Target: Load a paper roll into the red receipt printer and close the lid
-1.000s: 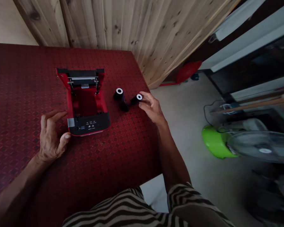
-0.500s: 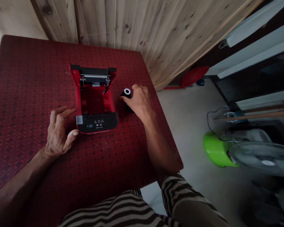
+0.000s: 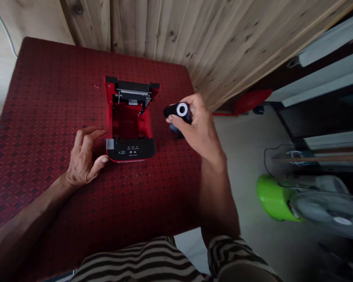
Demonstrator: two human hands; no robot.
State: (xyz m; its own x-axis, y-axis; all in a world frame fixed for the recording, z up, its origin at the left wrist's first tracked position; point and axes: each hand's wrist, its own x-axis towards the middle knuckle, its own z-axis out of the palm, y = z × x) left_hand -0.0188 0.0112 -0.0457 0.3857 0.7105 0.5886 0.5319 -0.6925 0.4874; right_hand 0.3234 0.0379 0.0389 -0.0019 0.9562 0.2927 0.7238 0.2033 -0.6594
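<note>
On the table sits a small red and black printer (image 3: 131,149) with its lid (image 3: 132,91) raised and its red inner bay bare. My left hand (image 3: 85,154) rests at the printer's left side, fingers spread, the thumb tip at the front left corner. To the right of the printer, my right hand (image 3: 197,125) grips a dark roll (image 3: 174,127) between thumb and fingers. The roll's white ring-shaped core end (image 3: 182,110) faces up, and a black part juts out leftward under the thumb. My palm hides its far right side.
A red patterned cloth covers the table (image 3: 61,94), which meets a wooden plank wall (image 3: 164,35) at the back. Beyond the table's right edge, a green bin (image 3: 275,197) and a fan (image 3: 329,211) stand on the floor.
My right hand has lifted the roll, showing more of it and its black jutting part. The view has shifted, so the printer appears further right. My left hand keeps its place beside the printer.
</note>
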